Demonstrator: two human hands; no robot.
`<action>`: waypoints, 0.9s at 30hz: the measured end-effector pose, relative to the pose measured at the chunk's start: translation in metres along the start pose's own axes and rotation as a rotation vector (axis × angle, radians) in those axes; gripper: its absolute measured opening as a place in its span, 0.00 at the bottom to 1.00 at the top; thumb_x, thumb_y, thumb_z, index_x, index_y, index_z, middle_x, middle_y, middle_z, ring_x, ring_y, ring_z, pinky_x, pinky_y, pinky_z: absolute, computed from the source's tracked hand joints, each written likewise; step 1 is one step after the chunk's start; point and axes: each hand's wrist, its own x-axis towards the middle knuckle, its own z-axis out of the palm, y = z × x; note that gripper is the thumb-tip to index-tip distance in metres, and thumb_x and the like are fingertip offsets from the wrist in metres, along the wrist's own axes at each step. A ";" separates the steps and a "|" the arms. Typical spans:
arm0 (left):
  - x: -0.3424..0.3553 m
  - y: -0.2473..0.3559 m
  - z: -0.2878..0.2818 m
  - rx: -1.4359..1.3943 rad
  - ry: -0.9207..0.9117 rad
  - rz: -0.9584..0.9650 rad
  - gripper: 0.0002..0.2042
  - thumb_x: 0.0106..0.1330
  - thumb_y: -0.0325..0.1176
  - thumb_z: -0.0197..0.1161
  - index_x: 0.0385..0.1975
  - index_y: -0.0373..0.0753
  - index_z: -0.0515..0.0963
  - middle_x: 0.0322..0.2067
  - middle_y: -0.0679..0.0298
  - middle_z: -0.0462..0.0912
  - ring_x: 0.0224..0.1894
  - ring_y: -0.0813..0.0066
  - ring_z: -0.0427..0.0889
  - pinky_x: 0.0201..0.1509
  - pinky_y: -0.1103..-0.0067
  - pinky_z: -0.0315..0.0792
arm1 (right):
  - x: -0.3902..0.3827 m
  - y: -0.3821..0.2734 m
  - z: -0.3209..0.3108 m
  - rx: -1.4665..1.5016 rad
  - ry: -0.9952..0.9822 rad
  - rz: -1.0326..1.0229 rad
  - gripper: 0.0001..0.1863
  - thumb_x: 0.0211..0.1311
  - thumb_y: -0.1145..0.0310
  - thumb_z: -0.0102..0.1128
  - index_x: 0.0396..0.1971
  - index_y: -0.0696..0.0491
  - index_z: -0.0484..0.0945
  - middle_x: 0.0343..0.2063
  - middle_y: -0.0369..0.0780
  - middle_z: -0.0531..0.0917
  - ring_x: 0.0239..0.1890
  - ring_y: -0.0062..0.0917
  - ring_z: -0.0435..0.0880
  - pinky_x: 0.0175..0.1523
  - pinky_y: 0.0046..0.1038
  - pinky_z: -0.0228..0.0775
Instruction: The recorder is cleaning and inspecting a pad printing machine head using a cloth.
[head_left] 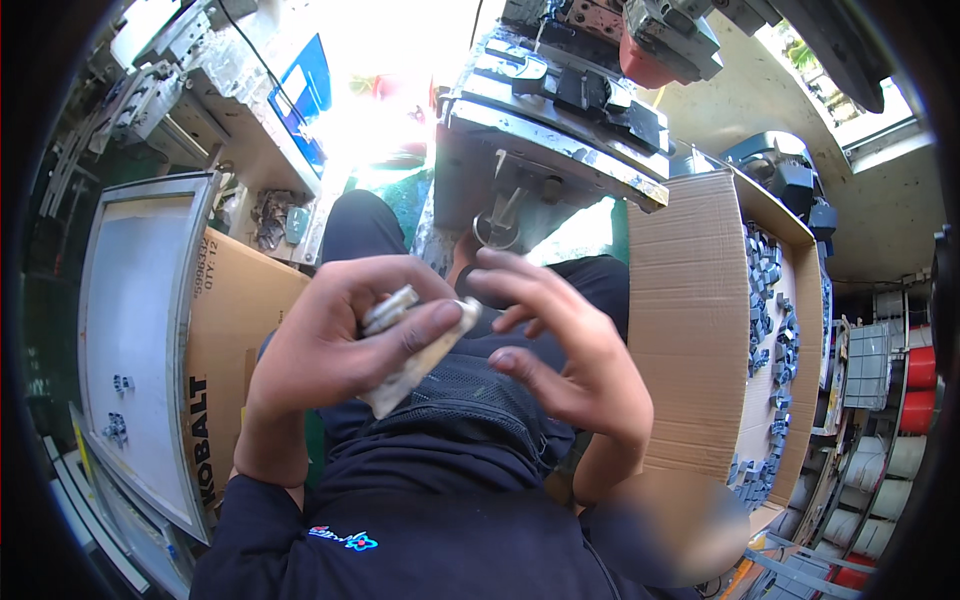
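Observation:
My left hand (340,335) is closed in front of my lap, thumb pressed over a cream, cloth-like piece (405,382) that hangs below the fingers. A small pale grey piece (390,308) pokes up between thumb and fingers; its kind is too blurred to tell. To the right, a short gap away, my right hand (570,355) is raised with fingers spread and nothing in it. Its fingertips point toward the cream piece without touching it.
Ahead stands a metal machine bench (560,140) with dark fixtures. An open cardboard box (685,320) on my right holds rows of small grey-blue parts (765,290). On the left, a framed white panel (145,300) carries two small parts, beside another cardboard box (235,340). Spools (915,410) fill the far right.

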 end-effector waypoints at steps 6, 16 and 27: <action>0.006 -0.002 -0.001 0.116 0.036 0.023 0.07 0.64 0.31 0.61 0.31 0.32 0.77 0.24 0.67 0.78 0.29 0.87 0.73 0.32 0.86 0.67 | -0.004 0.029 -0.007 -0.304 -0.098 0.405 0.25 0.63 0.52 0.50 0.57 0.47 0.68 0.53 0.46 0.75 0.50 0.42 0.77 0.52 0.37 0.70; 0.007 -0.013 -0.006 0.177 0.086 -0.003 0.07 0.64 0.31 0.61 0.31 0.32 0.76 0.24 0.68 0.76 0.28 0.88 0.71 0.30 0.86 0.65 | -0.029 0.222 -0.008 -1.081 -0.251 0.997 0.40 0.61 0.32 0.31 0.69 0.39 0.48 0.70 0.45 0.44 0.45 0.39 0.82 0.46 0.37 0.74; 0.005 -0.030 -0.010 0.152 0.136 0.061 0.09 0.64 0.33 0.62 0.31 0.32 0.78 0.19 0.69 0.75 0.21 0.90 0.67 0.23 0.85 0.63 | -0.019 0.192 0.015 -1.186 -0.529 0.897 0.41 0.59 0.31 0.35 0.68 0.38 0.49 0.70 0.38 0.45 0.36 0.42 0.84 0.33 0.39 0.79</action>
